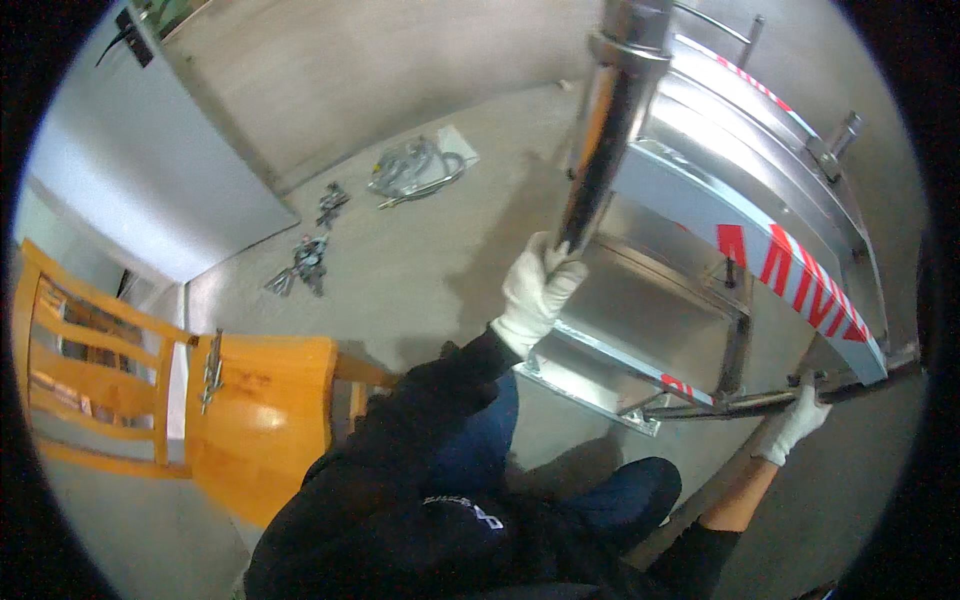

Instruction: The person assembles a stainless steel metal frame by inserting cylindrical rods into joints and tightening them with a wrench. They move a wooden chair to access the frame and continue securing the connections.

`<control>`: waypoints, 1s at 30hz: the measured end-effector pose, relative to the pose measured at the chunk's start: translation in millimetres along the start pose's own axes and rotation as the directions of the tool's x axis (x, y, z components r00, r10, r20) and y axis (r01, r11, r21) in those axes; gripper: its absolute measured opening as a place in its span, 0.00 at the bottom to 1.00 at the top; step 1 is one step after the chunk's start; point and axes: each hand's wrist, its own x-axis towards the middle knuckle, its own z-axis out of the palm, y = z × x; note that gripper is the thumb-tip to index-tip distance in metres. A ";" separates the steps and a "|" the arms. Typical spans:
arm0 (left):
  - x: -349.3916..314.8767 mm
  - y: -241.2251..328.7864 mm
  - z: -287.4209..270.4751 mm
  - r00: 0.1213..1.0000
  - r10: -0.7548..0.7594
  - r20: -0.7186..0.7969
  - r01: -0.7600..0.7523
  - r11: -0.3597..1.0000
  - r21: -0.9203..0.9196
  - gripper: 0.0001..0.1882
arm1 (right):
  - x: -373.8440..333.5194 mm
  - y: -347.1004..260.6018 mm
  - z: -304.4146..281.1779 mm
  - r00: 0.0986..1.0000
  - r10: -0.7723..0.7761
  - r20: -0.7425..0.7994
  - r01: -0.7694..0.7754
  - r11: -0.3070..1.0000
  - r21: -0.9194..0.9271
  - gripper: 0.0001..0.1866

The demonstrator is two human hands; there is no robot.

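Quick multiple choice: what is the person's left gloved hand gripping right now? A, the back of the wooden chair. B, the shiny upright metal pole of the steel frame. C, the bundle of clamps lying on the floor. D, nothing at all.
B: the white-gloved left hand is wrapped around the shiny upright metal pole of the steel frame, while the wooden chair and the clamps on the floor lie well away from it.

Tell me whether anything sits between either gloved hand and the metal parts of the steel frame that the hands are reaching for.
Nothing visible does. The left hand is already wrapped around the shiny upright post, and the right hand grips the thin dark rod at the steel frame's lower edge. Both white gloves sit directly on metal.
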 end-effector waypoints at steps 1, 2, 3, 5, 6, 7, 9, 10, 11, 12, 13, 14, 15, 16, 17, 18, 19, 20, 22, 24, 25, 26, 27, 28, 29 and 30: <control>-1.4 -10.4 -3.3 1.000 0.004 -0.013 -0.003 0.999 0.036 0.27 | -3.7 0.9 5.1 1.000 0.006 0.000 -0.006 1.000 0.009 0.18; -3.6 -4.1 -1.3 0.999 -0.036 0.008 0.035 0.995 0.093 0.26 | -6.4 -1.8 1.6 1.000 0.023 -0.007 -0.023 1.000 0.007 0.19; -5.2 6.4 -1.9 0.997 -0.070 0.022 0.066 0.986 0.153 0.26 | -6.7 -4.4 0.6 1.000 0.028 -0.005 -0.028 1.000 -0.002 0.18; -12.7 5.0 4.0 0.997 -0.060 -0.047 0.072 0.951 0.300 0.28 | -7.3 -14.9 2.3 0.999 -0.033 0.001 0.033 0.999 -0.024 0.18; -14.9 -0.1 3.6 0.994 -0.107 -0.026 0.109 0.927 0.358 0.29 | -4.5 -11.1 -1.4 1.000 0.002 0.000 -0.002 1.000 -0.010 0.18; -16.8 -9.2 2.1 0.988 -0.154 -0.004 0.142 0.899 0.415 0.30 | 0.1 -5.0 -6.5 0.999 0.038 -0.004 -0.038 0.999 0.004 0.18; -26.0 -30.7 1.8 0.987 -0.147 -0.065 0.160 0.936 0.314 0.33 | 6.8 4.9 -10.0 0.999 0.045 0.001 -0.045 0.999 -0.005 0.17; -25.9 -27.1 0.5 0.961 -0.273 -0.051 0.274 0.904 0.329 0.37 | 5.7 3.2 -11.3 0.999 0.036 0.010 -0.036 0.999 -0.022 0.17; -24.8 -21.4 -9.4 0.921 -0.386 -0.051 0.375 0.846 0.379 0.41 | -19.5 -16.9 21.2 0.999 0.033 -0.002 -0.033 0.999 0.025 0.17; -23.5 -31.6 -10.8 0.935 -0.355 -0.021 0.342 0.882 0.325 0.42 | -10.7 -13.5 13.9 1.000 0.007 0.009 -0.007 1.000 0.014 0.16; -25.3 -41.8 -10.9 0.946 -0.324 0.003 0.312 0.911 0.270 0.42 | -2.3 -11.0 6.7 1.000 -0.019 0.021 0.019 1.000 0.000 0.16; -26.4 -40.0 -12.0 0.946 -0.325 0.014 0.310 0.914 0.261 0.42 | -9.9 -14.2 13.8 0.999 0.037 0.022 -0.037 0.999 0.008 0.15; -24.3 -34.6 -11.9 0.948 -0.316 0.024 0.301 0.922 0.243 0.42 | -14.2 -23.1 19.3 0.997 0.080 0.023 -0.081 0.997 0.022 0.15; -24.2 -44.4 -10.9 0.959 -0.284 0.025 0.273 0.939 0.208 0.37 | -7.0 -16.2 13.8 0.999 0.050 0.019 -0.051 0.998 0.039 0.15; -22.9 -29.8 -4.1 0.948 -0.303 0.095 0.287 0.946 0.154 0.32 | 4.5 -13.9 -3.5 0.999 0.023 0.022 -0.023 1.000 0.002 0.16; -21.9 -24.7 -4.2 0.947 -0.308 0.096 0.290 0.943 0.164 0.30 | 8.9 -10.6 -8.7 0.999 0.011 0.034 -0.010 1.000 -0.014 0.17; -21.2 -23.1 -4.1 0.945 -0.313 0.096 0.293 0.940 0.174 0.28 | 11.4 -6.6 -13.4 0.999 0.013 0.041 -0.013 1.000 -0.003 0.17; -20.7 -26.1 -7.3 0.946 -0.310 0.099 0.291 0.942 0.168 0.29 | 9.9 -5.0 -9.4 0.999 0.021 0.049 -0.021 1.000 0.009 0.17; -22.0 -28.1 -9.2 0.956 -0.281 0.084 0.261 0.946 0.192 0.29 | 2.5 -12.5 -0.6 1.000 0.019 0.017 -0.019 1.000 -0.022 0.17; -19.1 -27.5 -13.5 0.928 -0.355 0.115 0.326 0.921 0.212 0.30 | 4.3 -11.8 3.0 0.999 0.013 0.030 -0.012 1.000 -0.021 0.18; -19.3 -29.5 -14.5 0.916 -0.377 0.137 0.343 0.913 0.223 0.30 | 5.2 -13.8 2.0 1.000 0.005 0.029 -0.004 0.999 -0.033 0.18; -19.6 -30.5 -15.9 0.922 -0.358 0.150 0.325 0.923 0.207 0.30 | 4.4 -15.9 3.4 1.000 0.000 0.028 0.001 0.999 -0.042 0.19; -19.8 -31.0 -17.1 0.927 -0.338 0.161 0.306 0.933 0.191 0.31 | 2.5 -18.6 3.3 0.999 -0.004 0.037 0.005 0.999 -0.035 0.19; -19.8 -31.1 -18.5 0.933 -0.317 0.171 0.288 0.942 0.175 0.31 | 0.7 -20.5 4.6 0.999 -0.002 0.040 0.003 1.000 -0.023 0.19; -19.4 -31.0 -18.7 0.926 -0.329 0.184 0.295 0.936 0.190 0.31 | -0.5 -21.1 4.0 0.999 0.000 0.041 0.001 1.000 -0.012 0.19; -18.4 -30.0 -19.2 0.919 -0.341 0.196 0.302 0.931 0.206 0.31 | -1.8 -20.5 4.8 0.999 0.009 0.037 -0.009 1.000 0.002 0.19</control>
